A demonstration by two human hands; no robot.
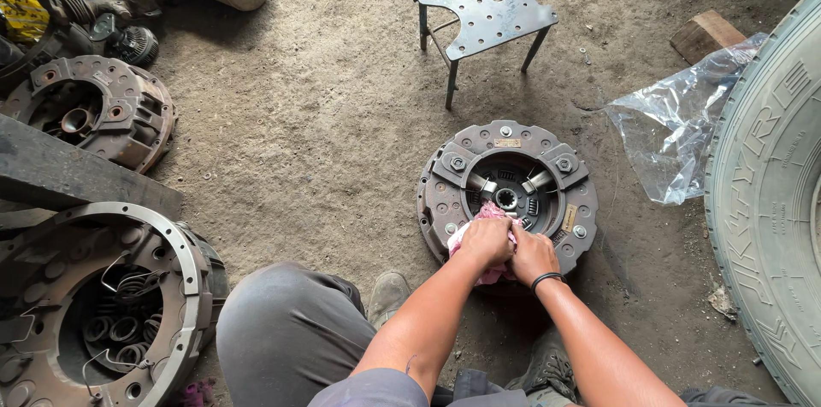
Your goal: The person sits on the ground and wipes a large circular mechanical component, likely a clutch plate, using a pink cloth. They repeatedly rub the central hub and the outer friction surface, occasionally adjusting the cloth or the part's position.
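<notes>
While pressed together, both hands [509, 250] on pink rag [484, 236], clutch plate [508, 191].

Cloth [489, 217]: pink with paler patches; clutch pressure plate [508, 193] beneath it: dull brown-grey with rust tint, silver bolt heads and a dark centre. Metal stool [485, 10]: blue-grey steel, dotted with round holes; plastic bag [676, 125]: clear with white glare; tyre [767, 193]: grey-black, dusty, with raised lettering on its sidewall. Floor [325, 133]: uniform earthy brown-grey; wristband [546, 280]: black; trousers [286, 330]: grey; wooden block [706, 34]: reddish brown.
</notes>
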